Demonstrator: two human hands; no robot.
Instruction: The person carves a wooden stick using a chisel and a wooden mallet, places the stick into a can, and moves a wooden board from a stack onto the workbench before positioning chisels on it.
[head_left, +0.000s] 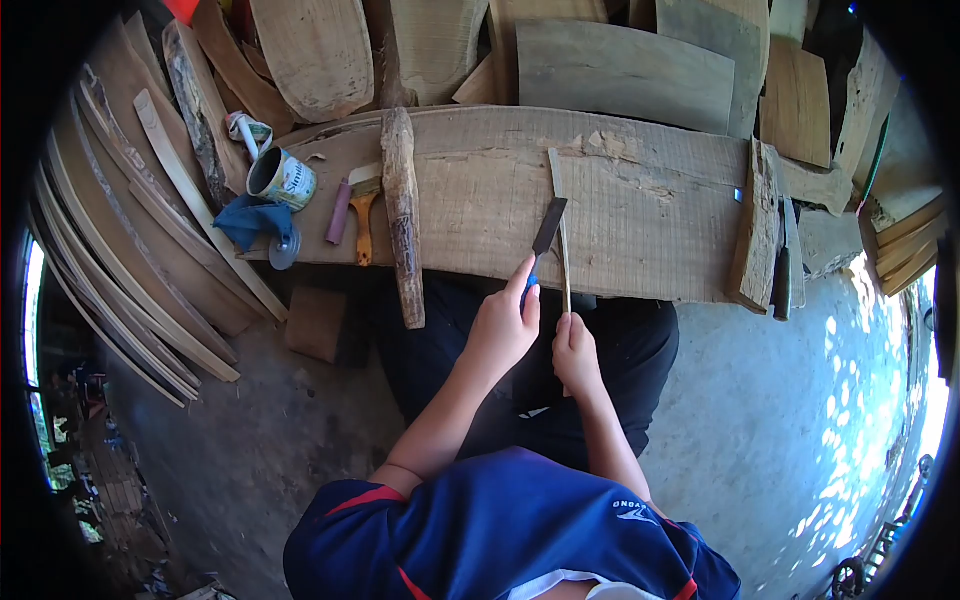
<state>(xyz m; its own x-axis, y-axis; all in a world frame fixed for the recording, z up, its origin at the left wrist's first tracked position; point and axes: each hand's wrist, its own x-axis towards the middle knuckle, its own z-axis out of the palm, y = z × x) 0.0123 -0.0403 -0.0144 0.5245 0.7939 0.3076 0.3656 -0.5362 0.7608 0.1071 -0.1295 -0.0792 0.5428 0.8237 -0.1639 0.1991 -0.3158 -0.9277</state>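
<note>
My left hand is closed around the blue handle of a knife, its index finger stretched along the tool. The dark, broad blade points up and away from me and lies across a thin wooden strip. Whether the edge bites into the wood, I cannot tell. My right hand grips the strip near its lower end, close beside the left. The strip runs away from me over a large wooden plank, its far end above the blade.
On the plank's left are a rough wooden stick, a brush, a purple cylinder, a can and a blue cloth. A bark-edged block and a dark-handled tool lie right. Boards stand behind.
</note>
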